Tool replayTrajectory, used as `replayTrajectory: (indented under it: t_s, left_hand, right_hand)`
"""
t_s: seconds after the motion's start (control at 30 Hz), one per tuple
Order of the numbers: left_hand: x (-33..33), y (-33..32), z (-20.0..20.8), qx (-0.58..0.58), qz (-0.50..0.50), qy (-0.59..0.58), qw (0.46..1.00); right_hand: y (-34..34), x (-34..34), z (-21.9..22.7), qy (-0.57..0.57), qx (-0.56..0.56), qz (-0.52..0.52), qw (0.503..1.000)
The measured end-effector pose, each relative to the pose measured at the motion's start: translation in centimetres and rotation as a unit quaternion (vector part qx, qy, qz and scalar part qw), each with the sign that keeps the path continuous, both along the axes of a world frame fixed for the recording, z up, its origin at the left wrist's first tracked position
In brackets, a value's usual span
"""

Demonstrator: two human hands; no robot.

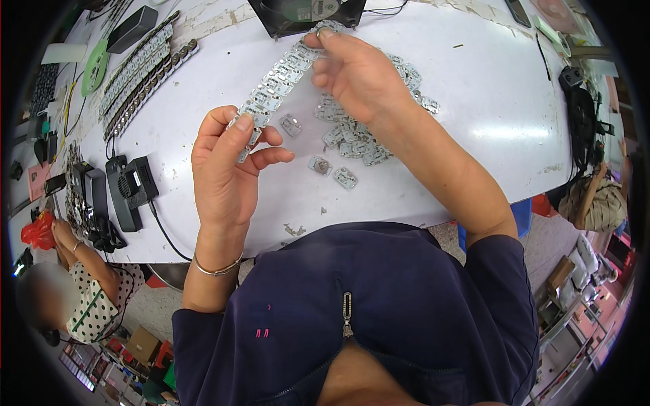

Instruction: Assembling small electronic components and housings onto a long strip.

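A strip of small white circuit boards (277,80) slants up from left to right between my hands, raised over the white table. My left hand (230,152) pinches its lower end between thumb and fingers. Its upper end, close to the black fan, is gripped by the thumb and fingertips of my right hand (359,74). Below my right forearm lies a pile of loose small circuit boards (355,139), partly hidden by that arm. Apart from the pile are a single board (290,124) beside the strip, one with a round part (319,165), and another (345,177).
A black square fan (298,17) stands at the far edge. Finished-looking rows of boards (145,74) lie at the left, near a green tape roll (95,68). A black power adapter (132,189) trails its cable along the left front. Another person (95,291) sits at the lower left.
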State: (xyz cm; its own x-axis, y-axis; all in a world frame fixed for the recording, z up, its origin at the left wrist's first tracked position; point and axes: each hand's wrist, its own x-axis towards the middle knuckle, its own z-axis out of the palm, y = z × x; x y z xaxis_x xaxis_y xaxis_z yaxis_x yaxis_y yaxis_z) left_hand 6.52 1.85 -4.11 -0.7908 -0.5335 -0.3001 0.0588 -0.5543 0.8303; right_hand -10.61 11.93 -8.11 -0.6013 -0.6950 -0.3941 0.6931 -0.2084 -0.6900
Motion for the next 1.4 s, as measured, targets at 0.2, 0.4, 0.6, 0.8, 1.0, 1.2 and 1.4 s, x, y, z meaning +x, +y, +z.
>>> replayTrajectory:
  t_s: [0.2, 0.4, 0.6, 0.8, 1.0, 1.2, 1.4]
  left_hand:
    - [0.2, 0.1, 0.1, 0.002, -0.002, 0.006, 1.0]
    - [1.6, 0.7, 0.7, -0.061, -0.017, -0.003, 0.998]
    - [2.2, 1.3, 0.7, -0.106, -0.05, -0.009, 0.993]
    - [1.3, 0.3, 0.3, -0.069, -0.038, -0.025, 0.997]
    - [0.4, 0.0, -0.1, -0.035, -0.025, -0.021, 0.999]
    - [0.2, -0.2, -0.2, -0.029, -0.024, -0.023, 0.999]
    - [0.6, 0.5, 0.3, -0.083, -0.04, -0.002, 0.996]
  right_hand:
    - [0.0, 0.2, -0.1, -0.001, 0.001, 0.005, 1.0]
    - [1.7, 1.6, 2.0, -0.009, -0.013, 0.014, 1.0]
    - [2.9, 1.7, 1.8, -0.006, 0.017, 0.034, 0.999]
    - [0.9, 0.7, 1.1, -0.006, 0.05, 0.035, 0.998]
    - [0.3, 0.1, 0.9, 0.01, 0.061, 0.019, 0.998]
    - [0.0, 0.1, 0.9, 0.014, 0.043, 0.006, 0.999]
    - [1.0, 0.7, 0.4, -0.016, -0.013, 0.005, 1.0]
